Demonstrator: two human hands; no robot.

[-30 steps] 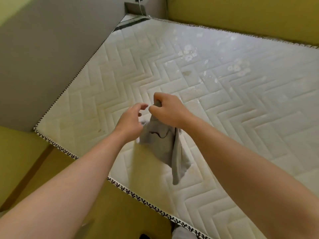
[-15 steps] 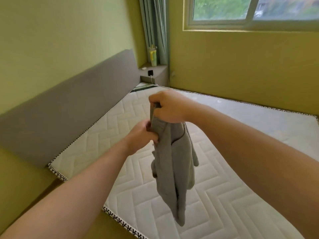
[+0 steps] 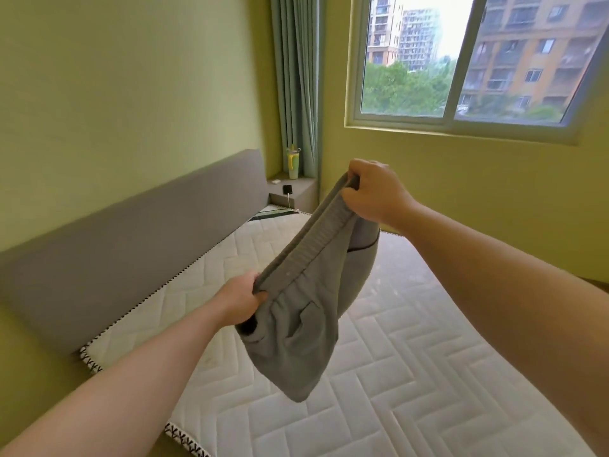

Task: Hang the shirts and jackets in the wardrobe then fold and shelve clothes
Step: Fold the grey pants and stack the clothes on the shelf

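I hold the grey shorts (image 3: pixel 306 311) up in the air above the bare mattress (image 3: pixel 395 374). My left hand (image 3: pixel 240 300) pinches the near end of the elastic waistband; my right hand (image 3: pixel 372 192), higher and farther, grips the other end. The legs hang down between my arms, clear of the mattress

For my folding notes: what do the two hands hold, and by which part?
Both hold grey knit shorts by the ribbed elastic waistband: left hand at its lower end, right hand at its upper end.
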